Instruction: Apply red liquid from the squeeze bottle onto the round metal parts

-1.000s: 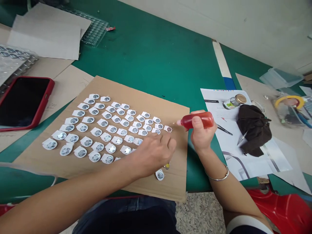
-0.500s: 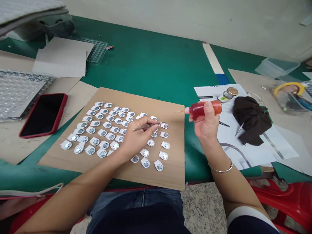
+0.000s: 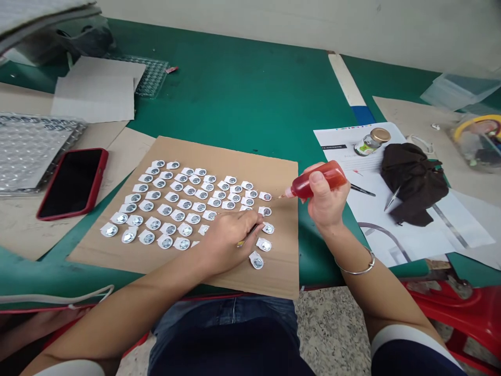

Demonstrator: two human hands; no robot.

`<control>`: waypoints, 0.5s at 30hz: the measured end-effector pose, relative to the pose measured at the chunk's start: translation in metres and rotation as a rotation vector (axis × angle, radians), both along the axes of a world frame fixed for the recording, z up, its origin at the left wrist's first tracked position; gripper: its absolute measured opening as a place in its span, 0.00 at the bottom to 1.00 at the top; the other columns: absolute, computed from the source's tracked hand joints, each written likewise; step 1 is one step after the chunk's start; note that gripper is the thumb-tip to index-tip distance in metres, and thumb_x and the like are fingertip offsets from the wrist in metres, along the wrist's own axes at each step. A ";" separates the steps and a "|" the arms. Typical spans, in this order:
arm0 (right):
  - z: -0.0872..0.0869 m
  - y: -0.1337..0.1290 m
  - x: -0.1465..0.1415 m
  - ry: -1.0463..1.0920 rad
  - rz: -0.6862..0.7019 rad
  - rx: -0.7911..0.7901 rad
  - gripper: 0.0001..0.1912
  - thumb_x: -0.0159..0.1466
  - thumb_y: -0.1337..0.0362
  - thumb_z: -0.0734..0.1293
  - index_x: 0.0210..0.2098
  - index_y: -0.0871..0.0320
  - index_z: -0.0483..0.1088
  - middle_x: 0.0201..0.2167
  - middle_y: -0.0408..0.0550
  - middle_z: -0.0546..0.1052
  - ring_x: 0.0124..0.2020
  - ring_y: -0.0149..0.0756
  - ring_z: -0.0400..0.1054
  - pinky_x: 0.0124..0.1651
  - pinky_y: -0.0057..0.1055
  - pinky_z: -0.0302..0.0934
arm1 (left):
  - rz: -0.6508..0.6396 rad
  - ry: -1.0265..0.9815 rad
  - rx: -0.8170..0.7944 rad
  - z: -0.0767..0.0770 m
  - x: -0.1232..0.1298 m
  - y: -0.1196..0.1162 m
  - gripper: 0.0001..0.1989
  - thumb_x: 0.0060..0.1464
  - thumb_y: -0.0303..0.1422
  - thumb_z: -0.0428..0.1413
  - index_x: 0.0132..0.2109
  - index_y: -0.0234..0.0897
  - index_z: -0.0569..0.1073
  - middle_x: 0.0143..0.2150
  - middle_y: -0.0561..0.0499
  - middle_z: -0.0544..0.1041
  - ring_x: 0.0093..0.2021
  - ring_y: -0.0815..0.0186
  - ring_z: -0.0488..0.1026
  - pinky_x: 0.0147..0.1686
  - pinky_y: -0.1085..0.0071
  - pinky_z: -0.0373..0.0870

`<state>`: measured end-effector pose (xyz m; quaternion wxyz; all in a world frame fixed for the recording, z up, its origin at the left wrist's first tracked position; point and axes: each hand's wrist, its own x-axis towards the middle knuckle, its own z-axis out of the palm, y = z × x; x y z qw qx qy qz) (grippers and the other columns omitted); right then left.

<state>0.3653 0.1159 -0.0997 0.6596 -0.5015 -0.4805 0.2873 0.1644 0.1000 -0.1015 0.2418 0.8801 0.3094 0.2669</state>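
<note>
The left hand (image 3: 229, 235) is closed, its fingers pinching a thin tool (image 3: 252, 230) whose tip is at the second disc down the right-hand column; whether it touches, I cannot tell. The right hand (image 3: 329, 201) is wrapped round a red bottle (image 3: 319, 179) tipped nozzle-down, thumb on top — the fine nozzle points just beside the top disc of that same column.

The discs (image 3: 265, 244), white with round silver faces, lie in rough rows on a cardboard sheet (image 3: 274, 282), some of them hidden behind the left hand and forearm. By the near edge of the table (image 3: 242, 99), at lower right, is a red stool (image 3: 465, 313) on a speckled floor (image 3: 329, 324).

To the left of the cardboard lies a phone (image 3: 72, 183) in a red case. To the right, a printed paper (image 3: 381, 216) carries a crumpled dark cloth (image 3: 410, 177) and, beyond it, a small jar (image 3: 366, 146) with a gold lid.

Farther back on the left, pale card pieces (image 3: 96, 99) overlap a clear plastic tray (image 3: 155, 81). A pale wall (image 3: 254, 23) stands behind the green tabletop.
</note>
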 end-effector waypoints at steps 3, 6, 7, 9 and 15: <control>0.000 -0.001 -0.001 -0.036 0.014 -0.026 0.15 0.56 0.50 0.64 0.27 0.55 0.63 0.17 0.40 0.69 0.18 0.28 0.66 0.18 0.27 0.58 | -0.015 0.023 0.024 0.001 0.001 0.000 0.06 0.58 0.26 0.47 0.38 0.32 0.69 0.34 0.49 0.75 0.34 0.68 0.74 0.37 0.71 0.71; 0.001 -0.002 -0.001 -0.027 0.015 -0.036 0.16 0.54 0.49 0.65 0.27 0.55 0.62 0.19 0.40 0.69 0.17 0.28 0.65 0.16 0.27 0.56 | -0.020 0.068 0.022 0.002 0.001 0.000 0.07 0.58 0.26 0.47 0.38 0.32 0.69 0.32 0.49 0.75 0.34 0.67 0.73 0.37 0.70 0.71; 0.002 -0.002 -0.001 -0.023 0.013 -0.037 0.16 0.54 0.49 0.65 0.26 0.55 0.62 0.19 0.41 0.70 0.17 0.28 0.65 0.15 0.26 0.55 | -0.020 0.088 0.023 0.002 0.000 0.000 0.07 0.58 0.27 0.46 0.38 0.32 0.69 0.32 0.49 0.74 0.34 0.67 0.73 0.36 0.69 0.71; 0.002 -0.002 -0.001 -0.017 0.013 -0.033 0.15 0.54 0.49 0.66 0.27 0.54 0.62 0.19 0.41 0.70 0.18 0.28 0.65 0.15 0.26 0.54 | -0.031 0.127 0.033 0.003 0.000 0.000 0.07 0.58 0.26 0.46 0.36 0.33 0.68 0.31 0.49 0.74 0.33 0.67 0.73 0.35 0.69 0.71; -0.003 -0.003 -0.003 -0.093 0.032 -0.066 0.14 0.56 0.51 0.64 0.27 0.54 0.62 0.17 0.39 0.69 0.19 0.30 0.67 0.24 0.31 0.63 | -0.130 0.272 0.193 0.003 0.003 -0.006 0.08 0.53 0.21 0.44 0.36 0.31 0.66 0.30 0.46 0.72 0.31 0.63 0.71 0.33 0.66 0.70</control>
